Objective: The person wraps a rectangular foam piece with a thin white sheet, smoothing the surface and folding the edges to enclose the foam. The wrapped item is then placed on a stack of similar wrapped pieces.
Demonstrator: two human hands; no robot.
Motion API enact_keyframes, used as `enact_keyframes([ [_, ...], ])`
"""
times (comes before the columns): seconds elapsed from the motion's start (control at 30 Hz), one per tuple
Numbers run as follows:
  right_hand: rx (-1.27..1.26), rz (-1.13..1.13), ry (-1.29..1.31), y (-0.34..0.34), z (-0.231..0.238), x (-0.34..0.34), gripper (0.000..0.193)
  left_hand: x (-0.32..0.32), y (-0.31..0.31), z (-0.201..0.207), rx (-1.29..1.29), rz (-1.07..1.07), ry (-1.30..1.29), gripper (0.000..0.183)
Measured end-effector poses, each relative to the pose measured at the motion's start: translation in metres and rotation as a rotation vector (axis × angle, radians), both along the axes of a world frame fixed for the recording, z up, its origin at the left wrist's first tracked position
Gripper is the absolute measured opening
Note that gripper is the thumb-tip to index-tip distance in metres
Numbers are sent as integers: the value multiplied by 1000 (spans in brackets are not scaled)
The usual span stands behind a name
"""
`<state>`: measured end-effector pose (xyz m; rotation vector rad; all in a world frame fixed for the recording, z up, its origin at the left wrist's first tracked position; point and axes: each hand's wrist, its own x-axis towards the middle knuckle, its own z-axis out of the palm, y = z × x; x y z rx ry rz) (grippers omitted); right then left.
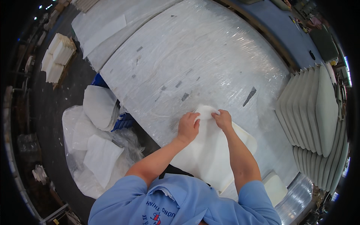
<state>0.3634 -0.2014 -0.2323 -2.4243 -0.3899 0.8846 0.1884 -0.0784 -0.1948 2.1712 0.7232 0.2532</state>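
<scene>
My left hand and my right hand each pinch the far edge of a thin white padding sheet. Between them that edge curls up in a small fold. The rest of the sheet hangs down toward my body. Under it lies a cream-white foam pad with rounded corners, its right side showing beyond my right forearm. Both rest on a broad work surface covered in clear plastic film, with torn dark patches showing through.
Stacks of grey cushions stand along the right. White padding sheets lie on crumpled plastic at the left, beside a blue crate. A smaller cream pad and a roll of clear film sit at lower right. A pallet of white pieces stands far left.
</scene>
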Motion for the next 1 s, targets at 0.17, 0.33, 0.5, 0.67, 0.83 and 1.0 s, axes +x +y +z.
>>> enact_keyframes([
  [0.17,-30,108,22,-5,-2,13,41,24,-8,-17,311,-224,-170,33],
  [0.33,-45,160,13,-3,1,15,42,38,-8,-47,374,-309,4,50],
  [0.5,129,-48,42,-16,10,20,36,37,-10,-59,397,-374,242,66],
  [0.67,235,-133,557,23,33,6,25,34,-8,-63,408,-330,323,68],
  [0.83,415,-565,722,22,-14,21,28,39,-7,-60,317,-382,323,69],
  [1.0,506,-637,700,11,-7,30,27,40,-5,-58,329,-363,300,73],
])
